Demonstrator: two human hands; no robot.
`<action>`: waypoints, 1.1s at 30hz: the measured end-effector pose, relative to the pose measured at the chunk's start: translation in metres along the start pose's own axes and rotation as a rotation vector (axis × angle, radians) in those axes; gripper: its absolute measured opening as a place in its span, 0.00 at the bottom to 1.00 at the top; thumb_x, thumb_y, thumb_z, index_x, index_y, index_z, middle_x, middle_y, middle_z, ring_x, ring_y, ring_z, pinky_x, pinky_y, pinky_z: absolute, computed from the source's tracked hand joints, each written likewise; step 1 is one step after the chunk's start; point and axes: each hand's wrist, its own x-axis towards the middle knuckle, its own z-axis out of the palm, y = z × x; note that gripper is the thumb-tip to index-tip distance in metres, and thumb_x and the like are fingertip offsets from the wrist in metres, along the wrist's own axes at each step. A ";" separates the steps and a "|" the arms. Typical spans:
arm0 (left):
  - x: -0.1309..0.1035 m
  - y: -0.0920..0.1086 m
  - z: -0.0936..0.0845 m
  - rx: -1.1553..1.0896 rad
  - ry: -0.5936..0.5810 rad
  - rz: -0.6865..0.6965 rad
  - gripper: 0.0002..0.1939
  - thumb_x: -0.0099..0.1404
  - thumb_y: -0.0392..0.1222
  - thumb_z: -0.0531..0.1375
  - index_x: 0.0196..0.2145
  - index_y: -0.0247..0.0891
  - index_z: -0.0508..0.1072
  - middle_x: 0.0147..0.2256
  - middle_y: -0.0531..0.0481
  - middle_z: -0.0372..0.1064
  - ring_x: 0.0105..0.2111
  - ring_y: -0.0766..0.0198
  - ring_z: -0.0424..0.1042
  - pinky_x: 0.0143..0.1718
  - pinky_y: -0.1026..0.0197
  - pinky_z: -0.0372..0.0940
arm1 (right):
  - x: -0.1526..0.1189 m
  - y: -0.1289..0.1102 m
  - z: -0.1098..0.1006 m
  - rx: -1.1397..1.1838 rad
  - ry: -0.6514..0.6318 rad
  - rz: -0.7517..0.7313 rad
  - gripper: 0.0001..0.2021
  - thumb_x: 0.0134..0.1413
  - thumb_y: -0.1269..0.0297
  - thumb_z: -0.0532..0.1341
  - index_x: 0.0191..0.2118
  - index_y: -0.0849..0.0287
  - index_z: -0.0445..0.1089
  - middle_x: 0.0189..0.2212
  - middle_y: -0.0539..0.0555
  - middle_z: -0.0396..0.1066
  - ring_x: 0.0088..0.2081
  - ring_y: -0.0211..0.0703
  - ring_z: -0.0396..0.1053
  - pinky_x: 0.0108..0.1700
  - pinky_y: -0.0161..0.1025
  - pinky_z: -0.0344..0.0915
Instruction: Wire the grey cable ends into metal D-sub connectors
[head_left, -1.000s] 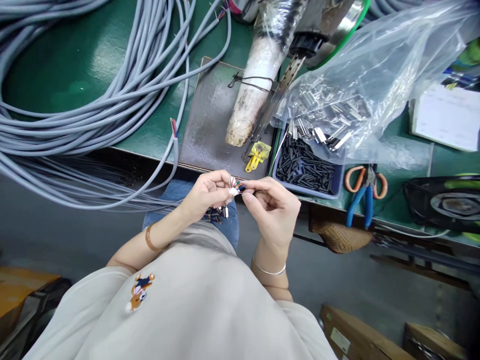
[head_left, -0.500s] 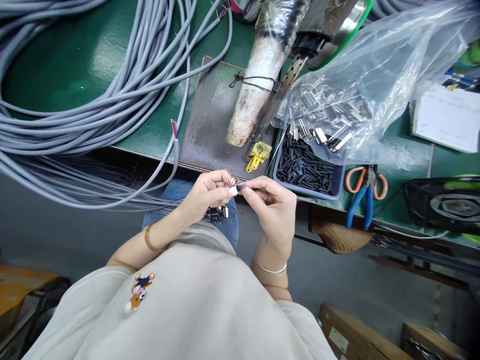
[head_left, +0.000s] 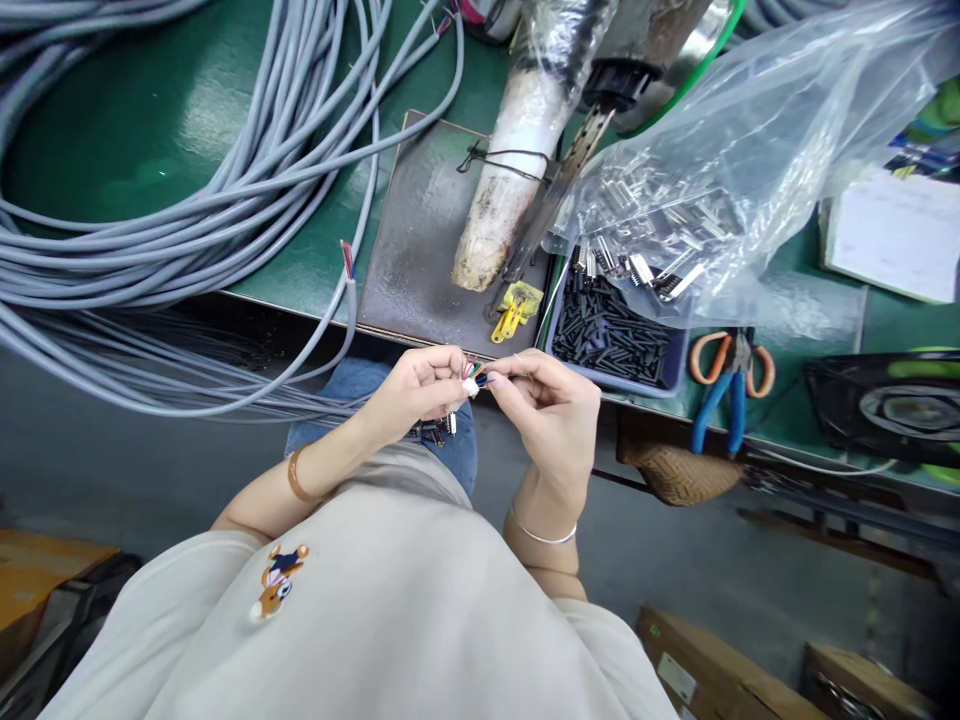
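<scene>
My left hand point(head_left: 420, 393) is closed, pinching the end of a cable where thin coloured wires point(head_left: 472, 370) fan out beside a small white piece point(head_left: 470, 387). From the right, my right hand point(head_left: 551, 410) pinches the tips of some of these wires between thumb and forefinger. Both hands meet just off the table's front edge, above my lap. Several small metal-ended connectors point(head_left: 442, 428) lie on my lap below them. Grey cables point(head_left: 300, 398) run in from the left towards my left hand; the joint with the held end is hidden.
Grey cable coils point(head_left: 247, 220) cover the table's left side. A dark board point(head_left: 420, 235) carries yellow clips point(head_left: 511, 312). Further right are a blue tray point(head_left: 679, 365) of black tubes, a plastic bag point(head_left: 795, 140) of metal parts, pliers point(head_left: 724, 400) and a fan point(head_left: 900, 410).
My right hand has shifted slightly to the right, and the wires between the hands have turned a little. Both hands keep their pinch.
</scene>
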 end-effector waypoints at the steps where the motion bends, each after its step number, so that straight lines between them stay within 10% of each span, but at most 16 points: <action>1: 0.000 -0.001 0.000 0.008 0.028 0.036 0.21 0.50 0.43 0.74 0.25 0.37 0.64 0.17 0.63 0.54 0.15 0.79 0.48 0.15 0.72 0.43 | 0.000 0.000 0.000 -0.013 0.005 0.013 0.03 0.57 0.66 0.66 0.33 0.57 0.78 0.23 0.45 0.65 0.20 0.28 0.48 0.24 0.35 0.45; 8: -0.003 -0.004 0.005 0.134 0.162 0.343 0.09 0.55 0.33 0.70 0.31 0.33 0.73 0.23 0.57 0.68 0.21 0.78 0.60 0.22 0.74 0.57 | -0.004 -0.001 0.007 -0.144 0.051 -0.051 0.07 0.59 0.67 0.64 0.29 0.58 0.72 0.21 0.43 0.60 0.20 0.28 0.47 0.25 0.35 0.46; 15: -0.002 -0.002 0.004 0.148 0.148 0.319 0.11 0.60 0.39 0.69 0.29 0.35 0.68 0.20 0.59 0.66 0.16 0.79 0.56 0.17 0.73 0.53 | -0.003 0.005 0.003 -0.104 0.310 -0.047 0.10 0.63 0.58 0.63 0.35 0.57 0.76 0.24 0.47 0.72 0.19 0.30 0.53 0.22 0.35 0.49; 27: -0.002 -0.003 0.003 0.117 0.107 0.255 0.17 0.57 0.42 0.73 0.33 0.35 0.69 0.23 0.56 0.72 0.16 0.76 0.65 0.18 0.73 0.62 | -0.002 0.005 0.007 -0.111 0.124 -0.111 0.04 0.60 0.66 0.66 0.34 0.55 0.78 0.28 0.46 0.72 0.21 0.29 0.52 0.26 0.36 0.53; 33: -0.003 -0.005 0.004 0.157 0.126 0.281 0.16 0.57 0.43 0.74 0.35 0.33 0.72 0.22 0.57 0.70 0.18 0.74 0.68 0.21 0.72 0.66 | -0.003 0.001 0.003 -0.130 0.097 -0.279 0.04 0.60 0.68 0.67 0.38 0.52 0.80 0.31 0.49 0.78 0.30 0.36 0.70 0.28 0.36 0.60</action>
